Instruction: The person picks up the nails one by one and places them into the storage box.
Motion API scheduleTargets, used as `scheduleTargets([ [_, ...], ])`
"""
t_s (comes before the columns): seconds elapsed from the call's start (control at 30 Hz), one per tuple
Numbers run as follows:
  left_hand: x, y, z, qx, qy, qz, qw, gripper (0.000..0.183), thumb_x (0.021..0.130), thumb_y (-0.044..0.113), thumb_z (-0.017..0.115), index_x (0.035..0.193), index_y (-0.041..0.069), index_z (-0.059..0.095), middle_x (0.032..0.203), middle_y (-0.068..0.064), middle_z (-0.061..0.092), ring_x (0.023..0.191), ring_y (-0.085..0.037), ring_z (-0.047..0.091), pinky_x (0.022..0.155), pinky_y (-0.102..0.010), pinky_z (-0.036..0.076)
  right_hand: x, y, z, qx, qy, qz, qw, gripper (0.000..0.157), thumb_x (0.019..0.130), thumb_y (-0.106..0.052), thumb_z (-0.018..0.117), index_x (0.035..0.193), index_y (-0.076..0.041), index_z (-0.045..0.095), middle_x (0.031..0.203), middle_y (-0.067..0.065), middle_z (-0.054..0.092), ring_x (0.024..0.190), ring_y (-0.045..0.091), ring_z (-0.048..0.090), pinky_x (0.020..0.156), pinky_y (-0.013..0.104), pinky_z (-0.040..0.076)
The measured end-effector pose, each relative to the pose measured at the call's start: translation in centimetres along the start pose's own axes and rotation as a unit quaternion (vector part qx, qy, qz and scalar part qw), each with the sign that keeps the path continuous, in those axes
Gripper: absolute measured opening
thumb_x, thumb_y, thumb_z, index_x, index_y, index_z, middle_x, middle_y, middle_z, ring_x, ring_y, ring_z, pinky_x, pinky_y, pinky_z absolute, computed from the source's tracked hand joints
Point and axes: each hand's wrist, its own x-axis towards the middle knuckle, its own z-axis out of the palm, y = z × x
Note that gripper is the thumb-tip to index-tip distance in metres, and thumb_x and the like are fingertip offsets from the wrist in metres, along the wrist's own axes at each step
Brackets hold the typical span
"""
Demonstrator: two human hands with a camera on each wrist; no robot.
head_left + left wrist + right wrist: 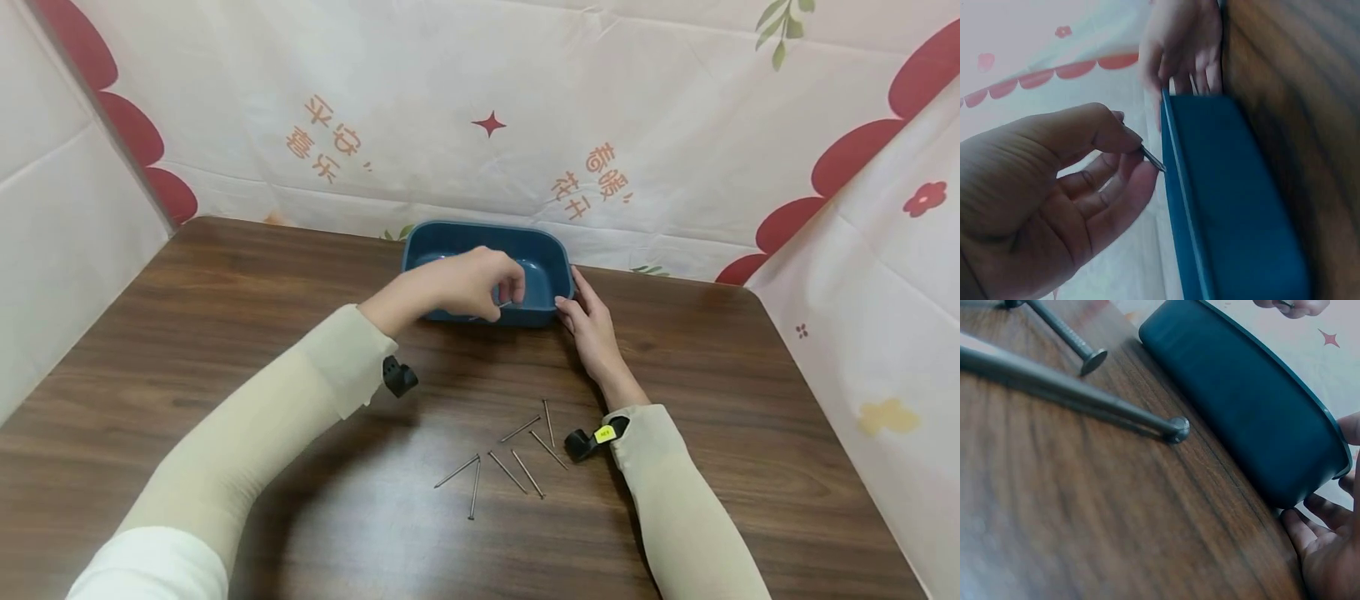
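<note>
While the left hand (472,279) pinches a nail (1152,157) near the six-o'clock rim of a blue bin (551,258), the right hand (596,333) grips the bin's three-o'clock end. I see the bin at the person's twelve on the brown bench (712,375), seven loose nails (528,473) lying towards six from it.

Beige sleeves (270,408) meet black wrist cameras (400,377), one bearing a yellow label (604,433).

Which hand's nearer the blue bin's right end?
Right. The right hand holds that end of the blue bin; the left hand is farther left, above the bin, pinching a nail.
</note>
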Motion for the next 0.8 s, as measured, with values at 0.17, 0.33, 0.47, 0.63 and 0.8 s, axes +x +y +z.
scheduleTargets([
  [0.17, 0.7, -1.5, -1.7, -0.015, 0.009, -0.01, 0.9998, 0.024, 0.089, 0.001, 0.066, 0.111, 0.008, 0.067, 0.107, -0.008, 0.063, 0.083, -0.022, 0.062, 0.074, -0.032, 0.055, 0.0, 0.0, 0.0, -0.003, 0.0, 0.004, 1.0, 0.063, 0.105, -0.027, 0.048, 0.162, -0.031, 0.021, 0.165, 0.008, 0.033, 0.146, 0.023, 0.043, 0.118, 0.044, 0.038],
  [0.33, 1.7, -3.3, -2.9, -0.012, 0.016, -0.025, 0.9995, 0.023, 0.089, 0.0, 0.064, 0.111, 0.006, 0.066, 0.111, -0.013, 0.064, 0.093, -0.025, 0.06, 0.082, -0.035, 0.054, 0.0, 0.0, -0.1, -0.006, 0.002, 0.005, 1.0, 0.064, 0.105, -0.026, 0.049, 0.162, -0.03, 0.021, 0.165, 0.007, 0.033, 0.147, 0.022, 0.042, 0.118, 0.043, 0.039],
  [0.47, 2.6, -4.9, -3.2, -0.01, 0.012, -0.058, 0.9982, 0.024, 0.09, -0.001, 0.062, 0.112, 0.006, 0.064, 0.114, -0.014, 0.062, 0.097, -0.025, 0.057, 0.08, -0.035, 0.054, -0.1, 0.0, -0.1, -0.009, 0.004, 0.001, 1.0, 0.064, 0.105, -0.026, 0.05, 0.162, -0.029, 0.021, 0.164, 0.007, 0.034, 0.146, 0.023, 0.044, 0.117, 0.044, 0.039],
  [0.63, 3.5, -7.0, -2.9, -0.014, 0.012, -0.089, 0.9958, 0.022, 0.092, 0.0, 0.061, 0.114, 0.006, 0.062, 0.113, -0.015, 0.061, 0.089, -0.024, 0.058, 0.076, -0.034, 0.056, -0.1, 0.0, -0.2, -0.009, 0.006, -0.001, 1.0, 0.064, 0.105, -0.026, 0.05, 0.162, -0.029, 0.022, 0.163, 0.007, 0.036, 0.145, 0.023, 0.045, 0.117, 0.044, 0.039],
  [0.8, 3.9, -8.1, -2.7, -0.012, 0.012, -0.113, 0.9935, 0.024, 0.094, -0.001, 0.059, 0.117, 0.003, 0.062, 0.116, -0.016, 0.061, 0.086, -0.024, 0.06, 0.077, -0.035, 0.056, 0.0, 0.2, -0.2, -0.009, 0.006, -0.005, 1.0, 0.062, 0.105, -0.027, 0.05, 0.161, -0.033, 0.024, 0.163, 0.006, 0.037, 0.144, 0.022, 0.046, 0.117, 0.043, 0.04],
])
